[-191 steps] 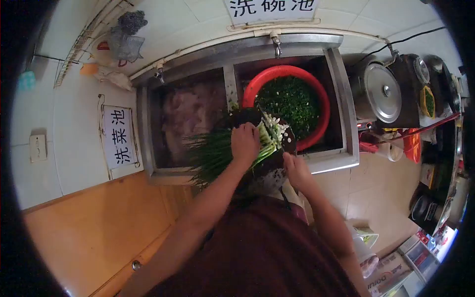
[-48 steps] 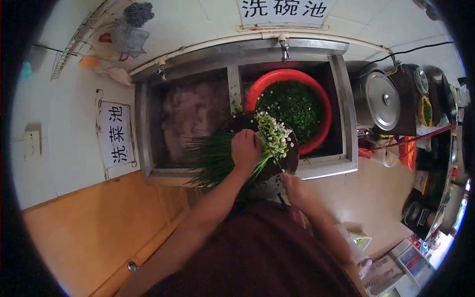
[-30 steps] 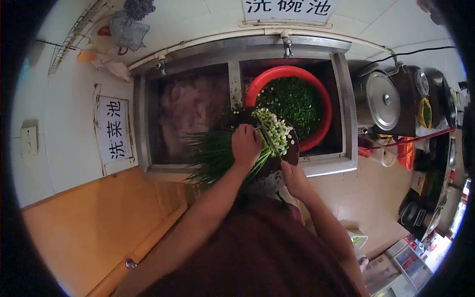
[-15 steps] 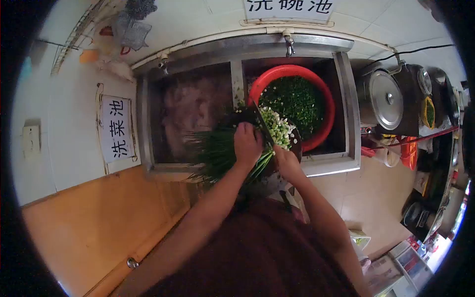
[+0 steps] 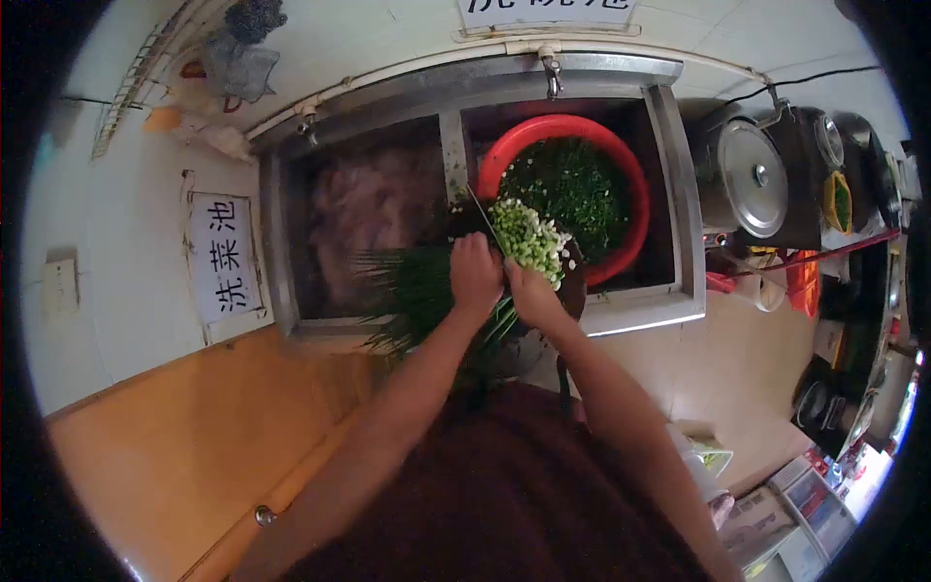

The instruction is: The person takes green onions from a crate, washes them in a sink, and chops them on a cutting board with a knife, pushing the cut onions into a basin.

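- Head view: clamped in the left grip (image 5: 476, 275), a bunch of scallions (image 5: 412, 291), leaves fanned toward 9 o'clock across the near rim of the stainless-steel sink (image 5: 640, 315); wrapped by the right grip (image 5: 533, 295), handle hidden, a kitchen knife (image 5: 487, 221), tip toward 11 o'clock.
- Grips close together, at 9 and 4 o'clock of the blade; impossible to tell whether touching. Could end in a nicked finger, given a blade running right beside the left grip; likeliest cause, stalks rolling or slipping under pressure.
- Heaped at 1 o'clock from the left grip, on the dark round chopping board (image 5: 574, 293), white and pale-green scallion pieces (image 5: 529, 238). Could tumble over the edge if shoved by the blade or crowded by more cuttings.
- Near the board, at 1 o'clock, a red basin (image 5: 638, 189) of chopped greens (image 5: 582, 184). Probably safe for spills on that side; toward 11 o'clock, probably wasted on the sink divider (image 5: 452, 155).
- At 10 o'clock, in the other compartment, pinkish contents (image 5: 378, 194), too blurred to name. Could collect loose leaf bits because of the long overhang.
- Beneath the board, support out of sight. Could rock or slide if pressed hard near the rim.
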The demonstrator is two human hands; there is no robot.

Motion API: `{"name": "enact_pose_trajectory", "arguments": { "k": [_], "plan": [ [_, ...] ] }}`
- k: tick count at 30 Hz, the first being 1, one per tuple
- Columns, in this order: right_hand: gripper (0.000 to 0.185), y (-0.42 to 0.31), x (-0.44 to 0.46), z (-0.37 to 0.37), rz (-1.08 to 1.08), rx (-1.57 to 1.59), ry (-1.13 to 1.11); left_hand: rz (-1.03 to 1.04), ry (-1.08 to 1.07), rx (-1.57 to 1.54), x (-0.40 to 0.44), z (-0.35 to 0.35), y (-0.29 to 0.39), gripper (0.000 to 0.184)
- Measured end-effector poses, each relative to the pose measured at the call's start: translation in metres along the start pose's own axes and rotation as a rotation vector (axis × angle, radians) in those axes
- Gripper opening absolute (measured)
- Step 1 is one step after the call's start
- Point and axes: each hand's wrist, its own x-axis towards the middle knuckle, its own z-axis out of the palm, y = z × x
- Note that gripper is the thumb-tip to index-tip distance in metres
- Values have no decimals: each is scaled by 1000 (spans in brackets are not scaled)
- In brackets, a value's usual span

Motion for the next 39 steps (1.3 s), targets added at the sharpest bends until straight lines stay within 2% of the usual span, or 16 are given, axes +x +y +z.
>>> {"name": "enact_pose_trajectory", "arguments": {
  "k": [1,4,6,7,9,11,12,15,18,24,26,27,29,33,34,39],
  "plan": [
    [44,-1,13,3,-156,-49,90,14,1,8,-2,-1,-4,12],
    [42,-1,3,-12,-108,-25,62,-76,-162,-5,1,0,-10,25],
    [40,-4,-15,-22,-47,38,14,138,-65,-170,-1,-22,-7,71],
    [42,0,-22,-23,34,65,-11,152,-60,-168,-6,-36,-3,71],
    [44,5,-26,-28,111,93,-29,259,-365,322,-12,-73,19,121],
    [52,7,-29,-28,348,136,-153,248,-413,366,-13,-72,22,128],
    [52,7,-37,-27,342,142,-149,238,-459,407,-12,-71,22,135],
    [66,7,-66,-26,120,-81,-103,158,-529,340,1,-62,11,129],
    [69,-2,-68,-34,353,80,16,82,-531,309,-3,-64,17,117],
    [69,25,-19,-75,265,-53,1,85,-354,351,-16,-50,14,92],
    [73,56,-7,-88,65,-100,144,49,-412,325,-12,-48,13,94],
    [73,46,-7,-102,64,-104,143,20,-477,301,-12,-48,11,96],
    [74,28,-16,-134,351,205,34,59,-425,308,-13,-42,7,90],
    [68,26,-76,-136,88,125,18,105,-362,321,-12,-39,1,83],
    [64,22,-96,-137,225,177,-109,107,-363,317,-13,-39,1,83],
    [64,21,-171,-116,334,184,-167,84,-394,294,-6,-47,6,77]
  ]
}}
